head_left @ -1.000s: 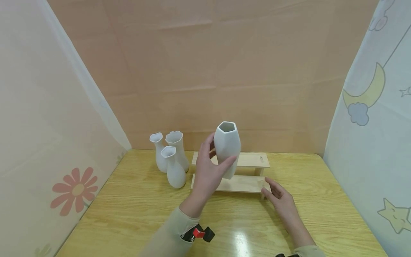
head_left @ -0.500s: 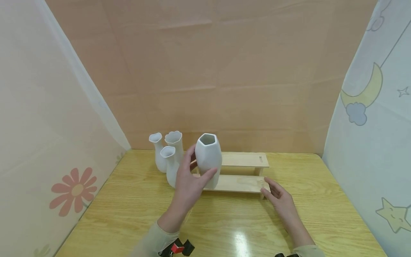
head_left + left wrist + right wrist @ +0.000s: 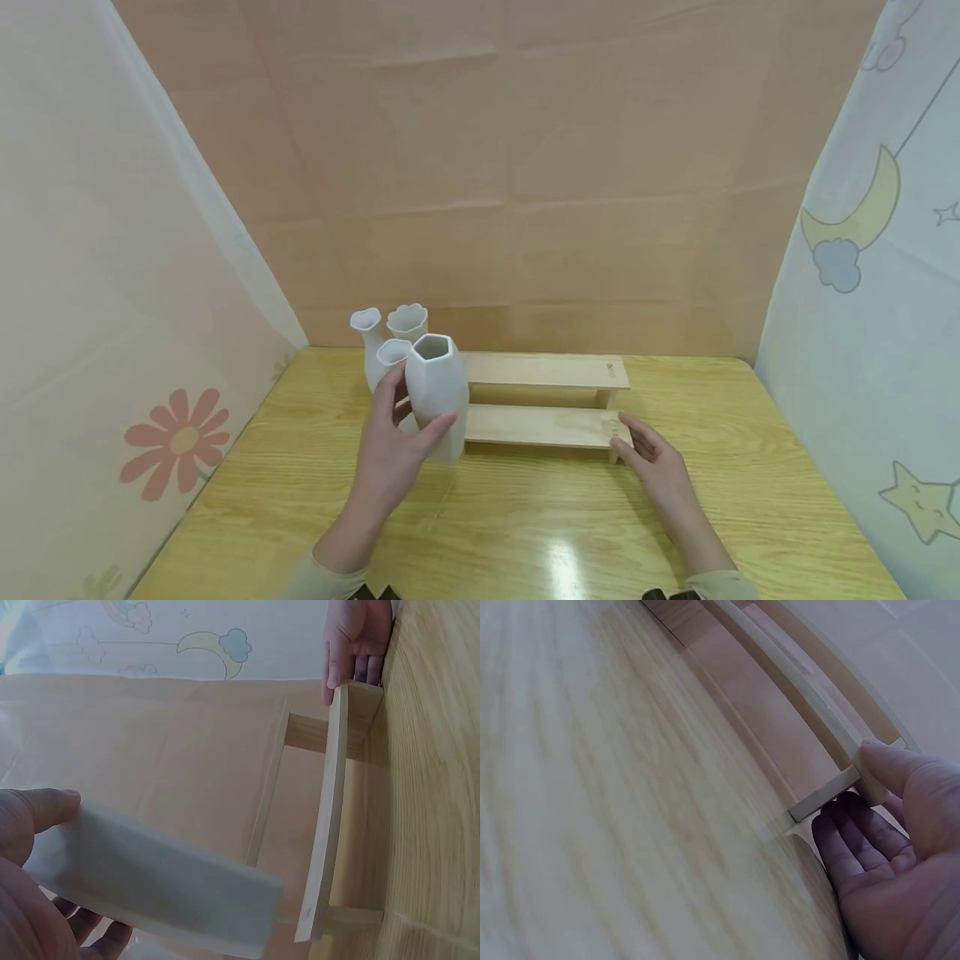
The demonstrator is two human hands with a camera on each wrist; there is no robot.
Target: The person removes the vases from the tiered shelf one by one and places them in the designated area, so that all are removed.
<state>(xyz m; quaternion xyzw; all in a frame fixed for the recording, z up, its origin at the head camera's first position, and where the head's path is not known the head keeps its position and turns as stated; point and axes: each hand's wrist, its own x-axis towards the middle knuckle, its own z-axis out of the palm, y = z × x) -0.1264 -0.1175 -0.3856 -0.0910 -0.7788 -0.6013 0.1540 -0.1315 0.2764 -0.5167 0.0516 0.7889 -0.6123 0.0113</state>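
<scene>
My left hand (image 3: 386, 458) grips a white faceted vase (image 3: 437, 400) with a five-sided mouth, thumb on its near side. The vase is held upright in front of the left end of a pale two-tier wooden shelf (image 3: 543, 426). In the left wrist view the vase (image 3: 172, 881) lies across the lower left, with my fingers curled behind it. My right hand (image 3: 660, 468) pinches the right end of the front, lower board. The right wrist view shows that thumb on the shelf board (image 3: 802, 686) and the other fingers curled by its end support.
Three white vases stand left of the shelf: a narrow-necked vase (image 3: 367, 323), a scallop-rimmed vase (image 3: 408, 320) and a front vase (image 3: 392, 352) partly hidden by my left hand. The wooden table (image 3: 525, 517) ends at a peach backdrop (image 3: 480, 208), with printed cloth on both sides.
My left hand has carried the faceted vase leftward and down, from over the middle of the shelf to its left end. The right hand stays at the shelf's right end.
</scene>
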